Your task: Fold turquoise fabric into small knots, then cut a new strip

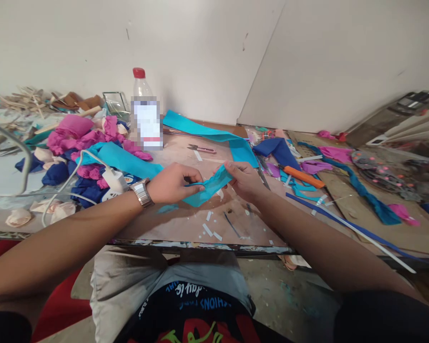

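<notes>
Capped bottle (142, 89), contents unclear, stands beyond held fabric (204, 193).

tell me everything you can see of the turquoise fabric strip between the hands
The turquoise fabric strip looks thin, soft and slightly see-through. Its upper edge is bunched into small wrinkles, while the lower part hangs flatter. It slants up toward the right, above the table, pinched near its left end by the left hand and at its upper right by the right hand. The fingers hide parts of it, so its full length can't be told.
</notes>
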Available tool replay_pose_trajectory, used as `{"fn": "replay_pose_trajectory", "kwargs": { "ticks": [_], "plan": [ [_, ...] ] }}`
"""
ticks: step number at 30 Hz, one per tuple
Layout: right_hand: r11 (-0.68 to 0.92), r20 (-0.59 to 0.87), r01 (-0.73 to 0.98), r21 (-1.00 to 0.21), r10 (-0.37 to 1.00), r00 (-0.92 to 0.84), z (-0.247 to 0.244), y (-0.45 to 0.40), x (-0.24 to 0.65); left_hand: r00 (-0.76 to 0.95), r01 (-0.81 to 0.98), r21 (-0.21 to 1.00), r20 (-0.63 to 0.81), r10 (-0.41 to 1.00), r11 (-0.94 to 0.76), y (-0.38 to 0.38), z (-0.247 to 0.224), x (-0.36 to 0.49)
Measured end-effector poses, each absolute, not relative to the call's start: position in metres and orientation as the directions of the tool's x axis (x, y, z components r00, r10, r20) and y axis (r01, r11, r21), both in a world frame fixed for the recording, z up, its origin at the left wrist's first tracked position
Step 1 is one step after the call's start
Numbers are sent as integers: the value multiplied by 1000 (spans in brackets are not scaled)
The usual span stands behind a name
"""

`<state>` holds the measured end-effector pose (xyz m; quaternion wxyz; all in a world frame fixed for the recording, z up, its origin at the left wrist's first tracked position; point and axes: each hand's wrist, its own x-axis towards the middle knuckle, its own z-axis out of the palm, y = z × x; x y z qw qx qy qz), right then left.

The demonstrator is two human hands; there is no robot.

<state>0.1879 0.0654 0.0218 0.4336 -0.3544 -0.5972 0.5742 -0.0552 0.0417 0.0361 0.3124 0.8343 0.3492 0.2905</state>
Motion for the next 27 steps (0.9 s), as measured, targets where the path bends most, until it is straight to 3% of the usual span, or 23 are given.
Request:
{"fn": "replay_pose_trajectory", "kwargs": {
  "ticks": [10, 19, 27],
  "plan": [
    [76, 93, -63, -995, 935, -341, 20, 66, 187, 554, 268, 857, 237, 798, -440, 43, 39, -54],
    [58, 3, 89, -994, 853, -522, 17, 63, 190, 524, 192, 908, 227, 821, -373, 48, 38, -55],
    [83, 95, -47, -995, 854, -511, 14, 66, 192, 580, 171, 960, 86, 810, -223, 47, 43, -56]
  ]
}}
